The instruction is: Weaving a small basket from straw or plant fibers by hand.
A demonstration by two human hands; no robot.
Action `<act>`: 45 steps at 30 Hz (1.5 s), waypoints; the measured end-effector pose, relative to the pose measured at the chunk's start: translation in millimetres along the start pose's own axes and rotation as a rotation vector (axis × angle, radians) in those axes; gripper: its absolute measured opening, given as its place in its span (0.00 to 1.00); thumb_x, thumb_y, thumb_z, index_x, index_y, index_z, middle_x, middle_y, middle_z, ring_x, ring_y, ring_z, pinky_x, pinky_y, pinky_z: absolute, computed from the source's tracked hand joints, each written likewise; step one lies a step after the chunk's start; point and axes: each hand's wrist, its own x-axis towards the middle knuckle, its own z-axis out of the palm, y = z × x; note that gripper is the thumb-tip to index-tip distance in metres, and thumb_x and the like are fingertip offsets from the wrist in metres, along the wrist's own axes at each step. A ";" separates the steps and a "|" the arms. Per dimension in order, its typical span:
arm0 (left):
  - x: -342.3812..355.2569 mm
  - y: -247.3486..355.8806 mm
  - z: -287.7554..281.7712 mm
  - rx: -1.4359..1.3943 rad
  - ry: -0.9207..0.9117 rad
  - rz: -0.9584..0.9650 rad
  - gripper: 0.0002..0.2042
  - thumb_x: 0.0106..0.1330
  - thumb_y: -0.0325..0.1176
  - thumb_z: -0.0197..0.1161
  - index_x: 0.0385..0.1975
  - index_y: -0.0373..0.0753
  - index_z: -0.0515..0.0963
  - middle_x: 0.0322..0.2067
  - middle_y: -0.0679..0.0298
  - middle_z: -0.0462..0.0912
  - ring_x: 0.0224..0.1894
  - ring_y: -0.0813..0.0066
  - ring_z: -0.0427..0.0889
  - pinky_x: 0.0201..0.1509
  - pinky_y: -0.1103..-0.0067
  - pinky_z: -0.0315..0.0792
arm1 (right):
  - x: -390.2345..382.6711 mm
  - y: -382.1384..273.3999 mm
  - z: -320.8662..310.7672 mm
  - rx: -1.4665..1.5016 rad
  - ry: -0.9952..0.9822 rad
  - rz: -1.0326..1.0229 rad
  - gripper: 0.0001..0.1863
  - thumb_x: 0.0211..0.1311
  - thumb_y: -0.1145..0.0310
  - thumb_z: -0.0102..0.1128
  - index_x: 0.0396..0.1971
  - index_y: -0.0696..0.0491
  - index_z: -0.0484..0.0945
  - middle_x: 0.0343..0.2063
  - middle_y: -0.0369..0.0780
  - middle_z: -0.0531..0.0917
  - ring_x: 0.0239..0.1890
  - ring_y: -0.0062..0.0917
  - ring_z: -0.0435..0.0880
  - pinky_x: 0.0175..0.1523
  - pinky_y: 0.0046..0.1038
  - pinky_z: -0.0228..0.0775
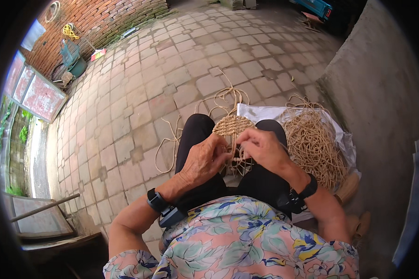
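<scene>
Open paving [116, 121] lies beyond your left knee [195, 129], giving your left hand [205, 160] room outward, though loose cord loops [176, 139] lie on that side. Rightward, a heaped cord pile [314, 144] and grey wall [381, 93] hem your right hand [264, 148].

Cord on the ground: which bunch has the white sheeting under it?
The big tangled heap beside the right knee, with white sheeting showing at its edges; the loose strands left of the left knee lie directly on the paving.
</scene>
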 end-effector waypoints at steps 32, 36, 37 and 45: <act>0.2 14.8 3.9 0.052 -0.147 0.112 0.06 0.63 0.22 0.60 0.38 0.35 0.78 0.29 0.56 0.72 0.32 0.57 0.76 0.37 0.70 0.71 | 14.4 -15.7 -16.9 -0.218 -0.447 0.453 0.08 0.55 0.70 0.53 0.29 0.54 0.81 0.11 0.34 0.74 0.11 0.18 0.68 0.15 0.26 0.57; -1.2 13.1 4.2 0.048 -0.135 0.111 0.07 0.62 0.21 0.60 0.39 0.35 0.77 0.29 0.56 0.72 0.32 0.56 0.76 0.36 0.69 0.71 | 1.5 2.7 -1.5 -0.109 -0.201 0.277 0.06 0.55 0.70 0.56 0.26 0.55 0.80 0.12 0.33 0.74 0.14 0.17 0.71 0.19 0.25 0.62; -1.0 13.5 5.0 0.049 -0.132 0.108 0.07 0.62 0.21 0.60 0.39 0.36 0.77 0.30 0.56 0.71 0.32 0.56 0.76 0.36 0.69 0.71 | -2.8 6.2 1.0 -0.018 -0.105 0.175 0.06 0.55 0.70 0.57 0.25 0.56 0.80 0.12 0.33 0.74 0.15 0.17 0.73 0.21 0.24 0.64; -1.9 19.4 0.7 0.119 -0.171 0.089 0.08 0.62 0.21 0.61 0.39 0.37 0.76 0.30 0.56 0.72 0.32 0.56 0.77 0.35 0.68 0.71 | -33.4 -1.3 20.0 -0.723 0.216 -0.399 0.04 0.52 0.69 0.59 0.24 0.53 0.76 0.17 0.43 0.81 0.23 0.36 0.83 0.27 0.35 0.73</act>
